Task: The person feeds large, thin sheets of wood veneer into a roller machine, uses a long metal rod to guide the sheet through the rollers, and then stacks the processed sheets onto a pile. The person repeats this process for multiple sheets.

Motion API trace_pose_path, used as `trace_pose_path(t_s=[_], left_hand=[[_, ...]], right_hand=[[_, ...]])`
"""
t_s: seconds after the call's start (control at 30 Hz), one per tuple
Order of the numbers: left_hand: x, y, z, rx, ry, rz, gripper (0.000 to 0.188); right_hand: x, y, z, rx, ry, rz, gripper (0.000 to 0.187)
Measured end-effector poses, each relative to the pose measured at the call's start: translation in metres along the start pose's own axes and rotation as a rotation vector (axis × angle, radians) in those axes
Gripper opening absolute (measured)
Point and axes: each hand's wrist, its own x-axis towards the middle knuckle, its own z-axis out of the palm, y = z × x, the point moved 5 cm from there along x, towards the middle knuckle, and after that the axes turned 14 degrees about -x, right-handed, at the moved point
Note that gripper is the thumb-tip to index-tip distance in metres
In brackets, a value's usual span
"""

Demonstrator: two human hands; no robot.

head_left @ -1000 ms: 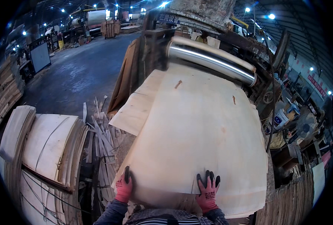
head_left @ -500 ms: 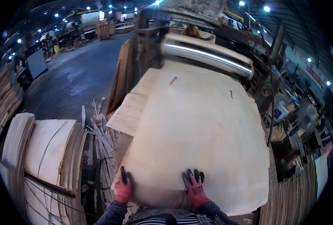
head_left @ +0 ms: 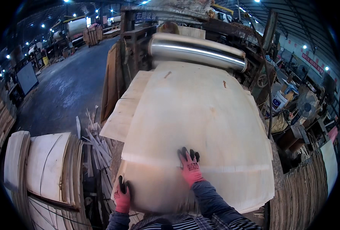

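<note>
A large pale wood veneer sheet (head_left: 189,119) stretches from in front of me toward a shiny metal roller (head_left: 200,53). Its near edge crosses another veneer sheet (head_left: 154,188) lying below it. My right hand (head_left: 190,168), in a pink glove with black fingertips, rests on the veneer near that edge, fingers spread. At the left margin of the lower sheet is my left hand (head_left: 122,196), gloved the same way, its visible fingers stretched forward and apart; some are hidden.
Bundled veneer stacks (head_left: 49,165) stand at left, beside a heap of wood strips (head_left: 97,147). Another veneer stack (head_left: 298,191) is at right, with a fan (head_left: 307,105) and a white bucket (head_left: 279,100) beyond. A person's head (head_left: 169,27) shows partly behind the roller.
The upper veneer sheet has slid forward toward the roller, uncovering a strip of the sheet below. My right hand has moved forward; my left stays by the left edge. The view has shifted slightly.
</note>
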Motion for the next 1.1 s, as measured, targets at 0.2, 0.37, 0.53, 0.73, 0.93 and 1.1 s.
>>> trace_pose_path(t_s=[0.2, 0.37, 0.53, 0.73, 0.93, 1.1], left_hand=[[0.000, 0.005, 0.001, 0.027, 0.021, -0.001, 0.049], [0.000, 0.008, 0.004, 0.052, 0.083, 0.012, 0.044], [-0.004, 0.004, 0.000, 0.162, 0.119, 0.063, 0.045], [0.002, 0.001, 0.006, 0.231, 0.089, 0.069, 0.048], [-0.006, -0.011, -0.008, 0.321, 0.066, -0.191, 0.049], [0.022, -0.030, -0.018, -0.588, -0.460, -0.317, 0.050]], right_hand=[[0.033, 0.024, -0.001, -0.143, 0.072, -0.049, 0.069], [0.066, 0.050, 0.015, -0.186, 0.047, -0.060, 0.069], [0.119, 0.063, 0.023, -0.179, 0.136, -0.068, 0.069], [0.168, 0.125, -0.009, -0.280, 0.098, 0.125, 0.076], [0.010, 0.045, -0.012, -0.080, -0.008, -0.276, 0.081], [-0.166, 0.036, 0.012, -0.209, -0.300, -0.177, 0.092]])
